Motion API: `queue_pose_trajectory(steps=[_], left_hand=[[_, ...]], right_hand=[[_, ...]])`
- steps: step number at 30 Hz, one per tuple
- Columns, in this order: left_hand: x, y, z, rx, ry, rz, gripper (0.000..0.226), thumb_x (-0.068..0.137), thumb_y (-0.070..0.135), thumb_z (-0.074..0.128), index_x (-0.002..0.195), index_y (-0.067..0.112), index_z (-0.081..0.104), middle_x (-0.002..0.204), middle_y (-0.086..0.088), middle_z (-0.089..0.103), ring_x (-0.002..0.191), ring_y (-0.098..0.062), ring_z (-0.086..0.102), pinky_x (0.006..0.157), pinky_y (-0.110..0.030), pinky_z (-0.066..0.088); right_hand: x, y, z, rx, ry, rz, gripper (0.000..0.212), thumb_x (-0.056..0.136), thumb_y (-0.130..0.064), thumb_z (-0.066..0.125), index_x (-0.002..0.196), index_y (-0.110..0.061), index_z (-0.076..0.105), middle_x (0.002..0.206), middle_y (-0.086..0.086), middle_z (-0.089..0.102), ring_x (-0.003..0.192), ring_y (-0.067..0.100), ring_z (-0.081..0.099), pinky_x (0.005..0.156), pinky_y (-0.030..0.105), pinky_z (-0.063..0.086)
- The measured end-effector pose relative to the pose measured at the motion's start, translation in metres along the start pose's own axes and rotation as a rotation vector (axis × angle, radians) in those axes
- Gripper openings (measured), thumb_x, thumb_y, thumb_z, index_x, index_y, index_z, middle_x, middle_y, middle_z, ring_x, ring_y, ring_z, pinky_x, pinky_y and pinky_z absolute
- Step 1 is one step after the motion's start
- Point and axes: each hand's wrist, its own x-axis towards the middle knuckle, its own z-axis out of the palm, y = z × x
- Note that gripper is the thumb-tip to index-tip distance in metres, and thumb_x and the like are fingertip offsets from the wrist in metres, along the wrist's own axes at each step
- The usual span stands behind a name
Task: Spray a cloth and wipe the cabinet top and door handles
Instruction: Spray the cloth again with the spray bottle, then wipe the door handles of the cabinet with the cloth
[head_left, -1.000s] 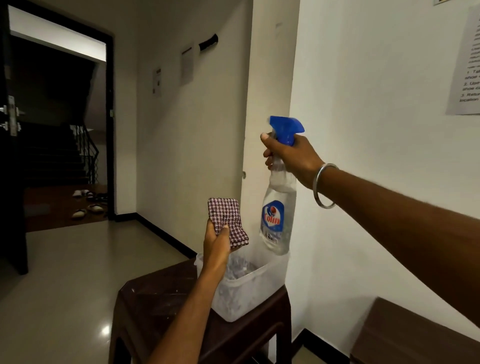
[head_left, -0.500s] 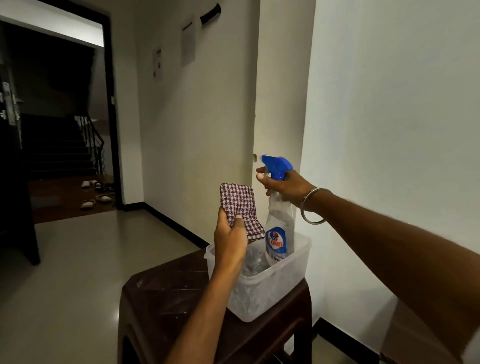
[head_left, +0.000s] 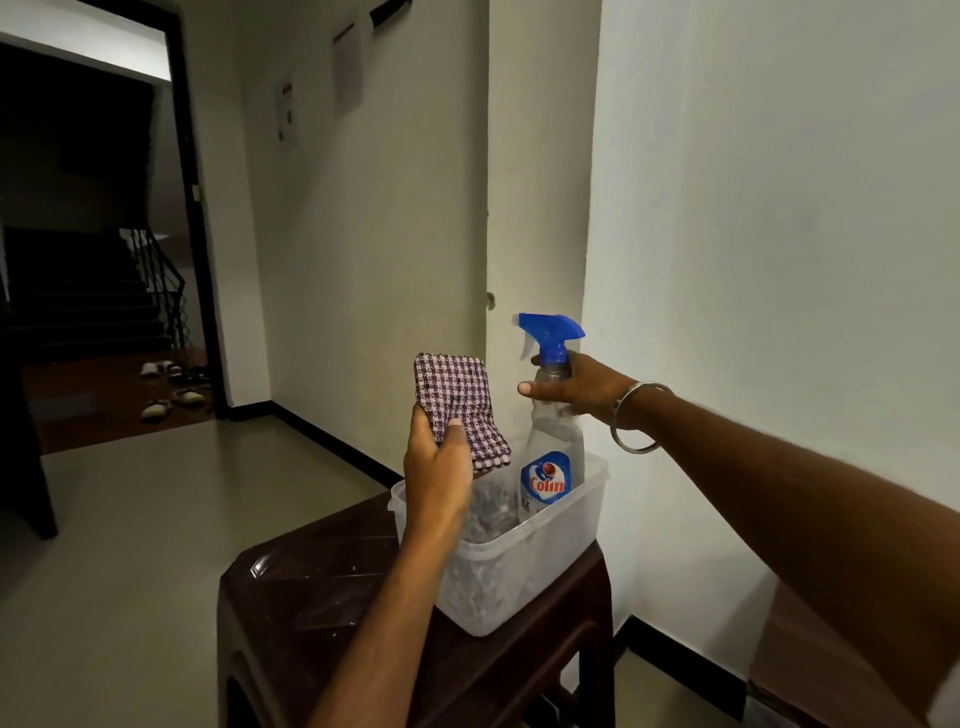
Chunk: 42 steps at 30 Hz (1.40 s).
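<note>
My left hand (head_left: 436, 470) holds a folded red-and-white checked cloth (head_left: 453, 397) upright in front of me, thumb pressed on its face. My right hand (head_left: 584, 388) is wrapped round the neck of a clear spray bottle (head_left: 551, 470) with a blue trigger head and a "Colin" label. The bottle stands upright with its base inside a translucent plastic tub (head_left: 519, 577), just right of the cloth. A brown cabinet top (head_left: 795, 660) shows at the lower right, mostly hidden behind my right arm.
The tub sits on a dark brown stool (head_left: 322, 587) against a white wall (head_left: 753, 260). To the left lie a pale tiled floor (head_left: 130, 545) and an open doorway to a dark stairwell, with several shoes (head_left: 171, 389) on its floor. Papers hang on the far wall.
My right hand has lowered the spray bottle from chest height down into the tub. My left hand has kept the cloth raised in about the same place.
</note>
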Motion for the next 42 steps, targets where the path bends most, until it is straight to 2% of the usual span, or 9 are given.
queue_pose_trajectory(steps=[5,11,14,17,21,26,30,35,42], left_hand=[[-0.002,0.004,0.000,-0.014,0.007,-0.032,0.046,0.099,0.016,0.044,0.144,0.026,0.038,0.130,-0.002,0.054,0.106,-0.019,0.057,0.084,-0.034,0.052],[-0.013,0.024,-0.004,-0.115,0.043,-0.011,0.043,0.099,0.020,0.046,0.141,0.027,0.040,0.125,-0.004,0.058,0.105,-0.022,0.061,0.091,-0.047,0.054],[-0.027,0.041,0.001,-0.213,-0.013,0.010,0.044,0.098,0.016,0.048,0.141,0.024,0.042,0.122,-0.003,0.059,0.104,-0.020,0.061,0.089,-0.045,0.055],[-0.049,0.056,0.014,-0.339,-0.123,-0.009,0.041,0.097,0.013,0.049,0.137,0.024,0.045,0.114,0.002,0.061,0.098,-0.016,0.062,0.074,-0.033,0.056],[-0.079,0.066,0.038,-0.407,-0.276,-0.005,0.037,0.096,0.007,0.048,0.130,0.024,0.050,0.122,-0.005,0.062,0.108,-0.022,0.062,0.092,-0.043,0.054],[-0.114,0.060,0.072,-0.414,-0.401,-0.032,0.043,0.097,0.006,0.046,0.138,0.018,0.046,0.127,-0.008,0.061,0.112,-0.025,0.061,0.097,-0.047,0.051],[-0.140,0.043,0.103,-0.168,-0.490,-0.037,0.040,0.097,0.022,0.052,0.136,0.028,0.042,0.133,-0.003,0.050,0.113,-0.023,0.059,0.089,-0.046,0.056],[-0.193,0.018,0.143,-0.017,-0.580,0.034,0.041,0.095,0.022,0.054,0.134,0.025,0.043,0.128,0.001,0.043,0.110,-0.015,0.057,0.070,-0.014,0.052],[-0.274,-0.011,0.193,-0.201,-0.841,-0.263,0.023,0.098,0.038,0.042,0.115,0.030,0.056,0.122,-0.002,0.063,0.113,-0.019,0.060,0.096,-0.036,0.050]], right_hand=[[-0.015,0.002,0.003,-0.055,0.103,0.036,0.062,0.083,-0.031,0.070,0.134,-0.012,0.040,0.126,0.013,0.057,0.110,0.027,0.056,0.097,0.037,0.048],[-0.053,-0.010,-0.003,-0.267,0.225,0.037,0.075,0.087,-0.039,0.065,0.146,-0.012,0.027,0.147,0.013,0.037,0.130,0.030,0.043,0.104,0.040,0.041],[-0.079,-0.017,-0.009,-0.397,0.288,-0.026,0.074,0.090,-0.043,0.057,0.149,-0.014,0.022,0.152,0.012,0.025,0.136,0.029,0.033,0.110,0.041,0.037],[-0.105,-0.029,-0.017,-0.209,0.246,-0.126,0.060,0.095,-0.044,0.047,0.146,-0.015,0.032,0.150,0.009,0.033,0.132,0.024,0.042,0.106,0.038,0.042],[-0.144,-0.041,-0.030,0.340,0.037,-0.131,0.053,0.096,-0.046,0.042,0.136,-0.012,0.048,0.134,0.003,0.058,0.121,0.016,0.055,0.099,0.034,0.049],[-0.183,-0.016,-0.044,0.450,0.237,-0.141,0.038,0.087,-0.027,0.068,0.120,-0.010,0.060,0.115,0.006,0.069,0.107,0.022,0.066,0.093,0.038,0.055],[-0.223,0.019,-0.056,0.270,0.501,-0.170,0.036,0.082,-0.024,0.074,0.111,-0.013,0.056,0.107,0.001,0.067,0.099,0.017,0.065,0.084,0.032,0.056],[-0.280,0.066,-0.067,-0.010,0.697,-0.139,0.030,0.080,-0.019,0.073,0.098,-0.016,0.050,0.088,-0.008,0.058,0.077,0.005,0.056,0.063,0.010,0.045],[-0.348,0.142,-0.069,-0.274,0.859,-0.021,0.030,0.077,-0.018,0.074,0.095,-0.017,0.049,0.093,-0.002,0.054,0.079,0.012,0.053,0.065,0.020,0.043]])
